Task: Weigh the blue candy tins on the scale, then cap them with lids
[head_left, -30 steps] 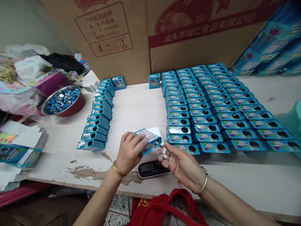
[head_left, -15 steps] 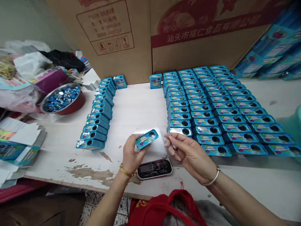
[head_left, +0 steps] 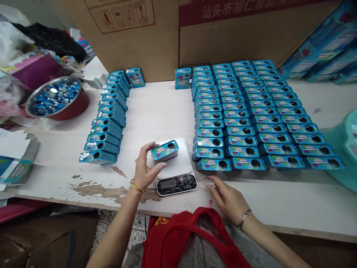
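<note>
A blue candy tin (head_left: 164, 149) with a round hole in its top stands on the white plate of a kitchen scale (head_left: 182, 158); pale candies show in the hole. Around the tin's left end is my left hand (head_left: 145, 169), fingers and thumb spread apart, its fingertips close to the tin; whether they touch it I cannot tell. Over the table right of the scale's dark display panel (head_left: 177, 185), my right hand (head_left: 230, 199) has thumb and forefinger apart and nothing visible in it. Packed rows of like tins (head_left: 241, 140) begin just beyond it.
On the left runs a single row of tins (head_left: 107, 137), some with white candies on top. Farther left are a metal bowl (head_left: 83, 97) of blue-wrapped pieces and folded cartons (head_left: 21, 169). Large cardboard boxes (head_left: 145, 44) back the table; a turquoise tub (head_left: 344, 149) is at right.
The tin has gone from my left hand's grip above the scale to standing on it, and that hand has loosened. My right hand has moved down and its pinch has opened. The view has tilted down.
</note>
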The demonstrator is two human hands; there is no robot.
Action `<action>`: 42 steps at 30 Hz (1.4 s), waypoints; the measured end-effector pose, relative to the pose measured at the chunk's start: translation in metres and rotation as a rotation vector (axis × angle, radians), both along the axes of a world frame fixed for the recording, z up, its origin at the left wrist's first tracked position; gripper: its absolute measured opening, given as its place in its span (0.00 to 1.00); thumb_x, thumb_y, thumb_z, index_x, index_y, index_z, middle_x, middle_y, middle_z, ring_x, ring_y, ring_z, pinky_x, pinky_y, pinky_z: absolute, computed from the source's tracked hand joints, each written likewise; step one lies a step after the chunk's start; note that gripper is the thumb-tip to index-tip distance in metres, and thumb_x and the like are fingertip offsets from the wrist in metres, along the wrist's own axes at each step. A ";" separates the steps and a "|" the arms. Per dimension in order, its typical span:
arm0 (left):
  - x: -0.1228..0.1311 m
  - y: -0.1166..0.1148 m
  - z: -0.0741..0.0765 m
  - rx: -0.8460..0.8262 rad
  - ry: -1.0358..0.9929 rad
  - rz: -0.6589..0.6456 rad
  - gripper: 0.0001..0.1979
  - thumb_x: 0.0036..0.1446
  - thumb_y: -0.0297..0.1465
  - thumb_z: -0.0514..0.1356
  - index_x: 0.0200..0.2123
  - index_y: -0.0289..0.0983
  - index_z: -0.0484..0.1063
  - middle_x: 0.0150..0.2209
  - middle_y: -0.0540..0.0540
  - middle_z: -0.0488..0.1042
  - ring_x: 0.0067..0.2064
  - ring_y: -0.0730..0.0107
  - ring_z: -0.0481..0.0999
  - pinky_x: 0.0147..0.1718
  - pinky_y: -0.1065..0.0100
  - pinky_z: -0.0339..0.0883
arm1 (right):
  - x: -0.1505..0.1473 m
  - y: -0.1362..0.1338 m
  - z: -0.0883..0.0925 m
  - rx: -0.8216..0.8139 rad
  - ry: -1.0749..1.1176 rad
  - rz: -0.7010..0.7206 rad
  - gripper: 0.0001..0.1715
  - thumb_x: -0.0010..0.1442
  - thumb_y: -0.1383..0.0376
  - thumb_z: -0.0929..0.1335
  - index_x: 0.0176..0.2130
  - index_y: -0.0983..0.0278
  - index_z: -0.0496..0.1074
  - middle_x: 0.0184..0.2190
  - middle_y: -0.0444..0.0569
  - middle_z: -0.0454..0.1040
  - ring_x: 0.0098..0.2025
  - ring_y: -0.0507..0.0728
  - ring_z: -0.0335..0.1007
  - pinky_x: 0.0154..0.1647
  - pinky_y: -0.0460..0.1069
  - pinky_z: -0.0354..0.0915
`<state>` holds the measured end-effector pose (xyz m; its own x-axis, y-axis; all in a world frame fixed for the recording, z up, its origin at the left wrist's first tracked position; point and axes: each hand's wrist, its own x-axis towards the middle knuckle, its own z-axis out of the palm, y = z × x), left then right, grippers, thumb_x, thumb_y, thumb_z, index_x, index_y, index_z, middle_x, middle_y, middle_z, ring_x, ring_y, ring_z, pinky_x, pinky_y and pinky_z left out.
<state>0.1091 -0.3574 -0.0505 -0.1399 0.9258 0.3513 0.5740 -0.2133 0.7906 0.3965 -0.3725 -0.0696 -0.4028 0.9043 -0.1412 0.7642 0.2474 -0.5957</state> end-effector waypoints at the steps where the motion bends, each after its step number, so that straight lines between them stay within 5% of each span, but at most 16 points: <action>1: -0.003 -0.003 -0.001 0.032 -0.017 0.009 0.29 0.54 0.43 0.60 0.55 0.37 0.59 0.49 0.40 0.68 0.50 0.61 0.69 0.51 0.58 0.63 | 0.003 -0.001 -0.007 0.071 -0.047 0.021 0.20 0.64 0.59 0.57 0.49 0.64 0.67 0.34 0.53 0.78 0.31 0.60 0.75 0.28 0.50 0.64; 6: -0.009 -0.015 -0.005 0.020 0.005 0.074 0.26 0.56 0.42 0.58 0.55 0.37 0.61 0.50 0.40 0.68 0.50 0.61 0.68 0.50 0.59 0.64 | 0.005 0.003 -0.026 0.270 -0.202 0.109 0.16 0.65 0.63 0.57 0.41 0.63 0.71 0.29 0.50 0.78 0.26 0.57 0.74 0.24 0.49 0.61; 12: 0.001 -0.010 -0.007 -0.054 0.039 0.029 0.29 0.52 0.41 0.62 0.55 0.38 0.60 0.51 0.40 0.67 0.53 0.59 0.67 0.52 0.57 0.62 | 0.008 0.004 -0.029 0.446 -0.181 0.049 0.17 0.66 0.63 0.57 0.34 0.65 0.70 0.24 0.49 0.74 0.25 0.55 0.72 0.24 0.47 0.58; 24: 0.007 -0.001 -0.008 -0.060 0.054 0.036 0.17 0.53 0.35 0.63 0.45 0.37 0.66 0.39 0.46 0.71 0.41 0.67 0.71 0.41 0.65 0.66 | 0.002 0.006 -0.046 0.409 -0.153 -0.124 0.21 0.64 0.61 0.56 0.34 0.67 0.73 0.23 0.53 0.76 0.23 0.58 0.71 0.23 0.49 0.58; 29: 0.005 0.000 -0.004 -0.072 0.072 -0.051 0.18 0.52 0.34 0.64 0.45 0.38 0.65 0.39 0.46 0.70 0.41 0.67 0.71 0.40 0.66 0.65 | -0.007 0.000 0.005 0.263 0.204 -0.019 0.13 0.64 0.62 0.60 0.38 0.65 0.71 0.29 0.49 0.78 0.26 0.53 0.73 0.28 0.46 0.64; 34: 0.005 -0.001 -0.001 -0.108 0.061 -0.095 0.17 0.52 0.36 0.63 0.44 0.39 0.65 0.40 0.46 0.70 0.41 0.66 0.70 0.41 0.65 0.65 | -0.056 0.038 0.071 0.281 0.424 0.026 0.08 0.63 0.64 0.63 0.39 0.63 0.71 0.30 0.48 0.77 0.28 0.53 0.72 0.31 0.46 0.65; 38: 0.006 -0.004 0.003 -0.126 0.056 -0.105 0.16 0.54 0.36 0.62 0.44 0.39 0.66 0.40 0.45 0.71 0.41 0.65 0.71 0.40 0.64 0.66 | -0.089 0.071 0.084 0.282 0.368 0.123 0.12 0.63 0.62 0.61 0.40 0.64 0.71 0.27 0.49 0.75 0.27 0.54 0.70 0.30 0.48 0.62; 42: 0.003 0.004 0.012 -0.120 0.057 -0.098 0.15 0.55 0.35 0.61 0.45 0.39 0.66 0.41 0.45 0.72 0.43 0.66 0.71 0.41 0.66 0.66 | -0.084 0.071 0.083 0.135 0.393 0.020 0.14 0.62 0.59 0.62 0.43 0.64 0.69 0.19 0.43 0.67 0.21 0.52 0.63 0.24 0.46 0.58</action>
